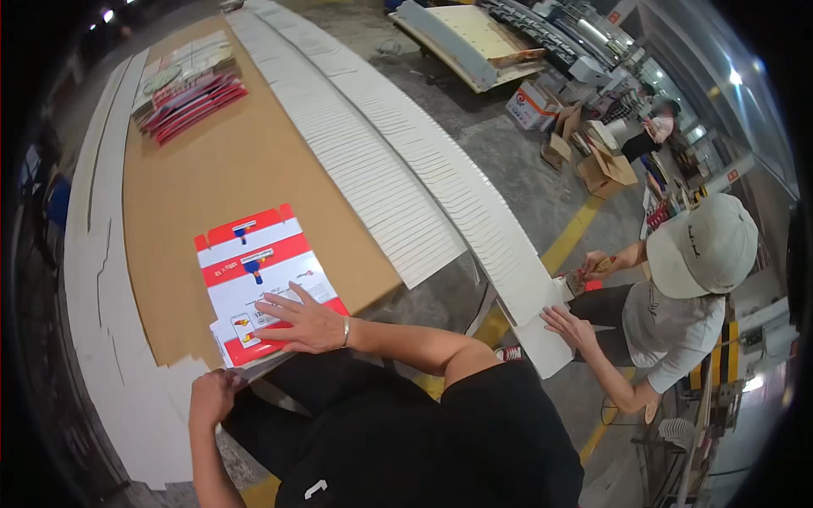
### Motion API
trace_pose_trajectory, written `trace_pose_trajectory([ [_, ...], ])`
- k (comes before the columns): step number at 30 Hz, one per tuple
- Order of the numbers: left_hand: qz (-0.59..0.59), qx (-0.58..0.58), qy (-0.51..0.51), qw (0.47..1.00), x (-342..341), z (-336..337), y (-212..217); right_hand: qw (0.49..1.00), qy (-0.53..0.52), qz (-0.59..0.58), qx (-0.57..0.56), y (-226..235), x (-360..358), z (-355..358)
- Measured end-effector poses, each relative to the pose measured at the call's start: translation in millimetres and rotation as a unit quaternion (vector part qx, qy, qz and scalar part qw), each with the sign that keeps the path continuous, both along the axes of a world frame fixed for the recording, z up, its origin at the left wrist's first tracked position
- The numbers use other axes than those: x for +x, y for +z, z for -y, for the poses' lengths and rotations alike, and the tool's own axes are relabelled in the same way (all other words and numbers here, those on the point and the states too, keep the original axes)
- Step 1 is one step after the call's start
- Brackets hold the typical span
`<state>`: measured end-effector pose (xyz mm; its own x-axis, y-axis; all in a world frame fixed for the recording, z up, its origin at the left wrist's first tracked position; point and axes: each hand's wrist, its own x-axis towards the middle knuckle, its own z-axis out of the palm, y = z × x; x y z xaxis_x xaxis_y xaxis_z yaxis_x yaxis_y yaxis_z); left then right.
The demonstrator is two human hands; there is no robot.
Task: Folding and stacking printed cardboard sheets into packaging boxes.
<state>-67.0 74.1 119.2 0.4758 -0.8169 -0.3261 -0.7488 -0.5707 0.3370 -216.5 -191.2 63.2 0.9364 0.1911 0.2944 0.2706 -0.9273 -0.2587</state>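
In front of me lies a flat printed carton blank (271,233), red and white with small blue pictures and slotted flaps at its far end. My right hand (301,322) rests palm down on its near part, fingers spread, a bracelet at the wrist. Beside its near left corner, at the table edge, is my left hand (213,396), with its fingers curled closed. What those fingers grip is hidden. White sheet edges (222,339) stick out from under the blank's left side.
The blank lies on a long brown tabletop (186,186) with a stack of red and white printed pieces (195,106) farther off. Rows of overlapping white strips (356,152) run along both sides. At right, a co-worker in a cap (707,245) holds a small tool. Open cardboard boxes (605,169) stand beyond.
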Motion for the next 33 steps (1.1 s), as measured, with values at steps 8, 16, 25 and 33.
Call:
trace_pose_trajectory([
  [8, -0.060, 0.093, 0.000, 0.994, 71, 54, -13, 0.997, 0.069, 0.008, 0.021, -34, -17, 31],
  [16, 0.244, -0.114, -0.064, 0.961, -49, 7, -49, 0.995, 0.007, -0.079, 0.067, -20, -3, 25],
  [25, 0.256, -0.116, -0.093, 0.955, 62, -114, -80, 0.996, 0.037, -0.031, 0.076, -32, -5, 38],
  [33, -0.414, -0.597, 0.471, 0.501, 23, -46, -115, 0.991, 0.100, -0.018, 0.085, -37, 2, 34],
])
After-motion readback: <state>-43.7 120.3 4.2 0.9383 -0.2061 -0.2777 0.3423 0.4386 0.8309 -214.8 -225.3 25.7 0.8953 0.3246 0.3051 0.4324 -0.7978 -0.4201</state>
